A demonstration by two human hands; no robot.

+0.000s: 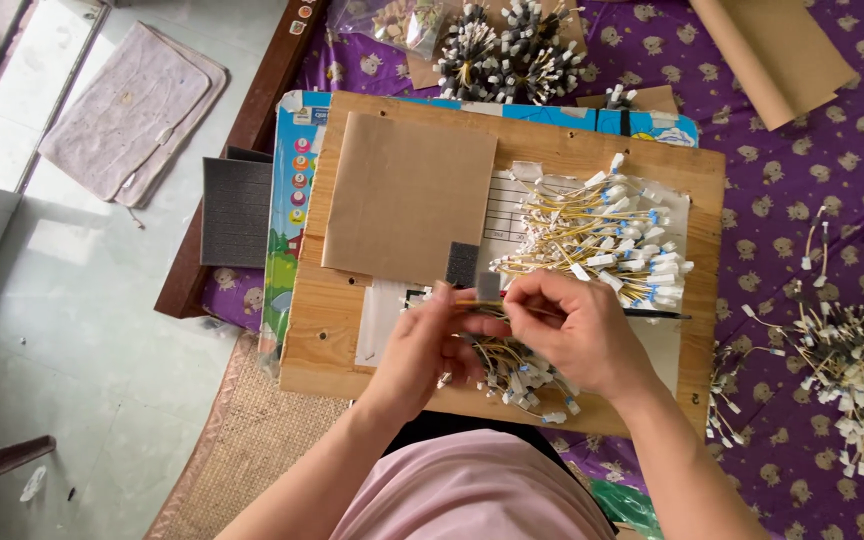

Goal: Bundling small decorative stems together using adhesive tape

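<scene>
A thin yellow wire lead (472,303) is pinched at the near middle of the wooden board (352,350), held between both hands just above a small heap of finished leads (522,378). The left hand (430,345) is closed on the lead's left end, fingers curled tight. The right hand (577,330) is also closed, gripping a slender dark tool (657,314) that juts out to the right, its tip lying along the lead.

Just beyond the hands lies a larger pile of white-capped leads (607,245) on a printed sheet (504,205), with a sheet of brown card (407,195) to its left and a small dark foam block (462,263) at the card's near corner.

Since the lead is so fine and the grip so narrow, it could likely slip from the fingers and be lost among the heap beneath. The tool's projecting end could snag the pile beyond the hands and drag leads off the board onto the purple cloth (802,180).
</scene>
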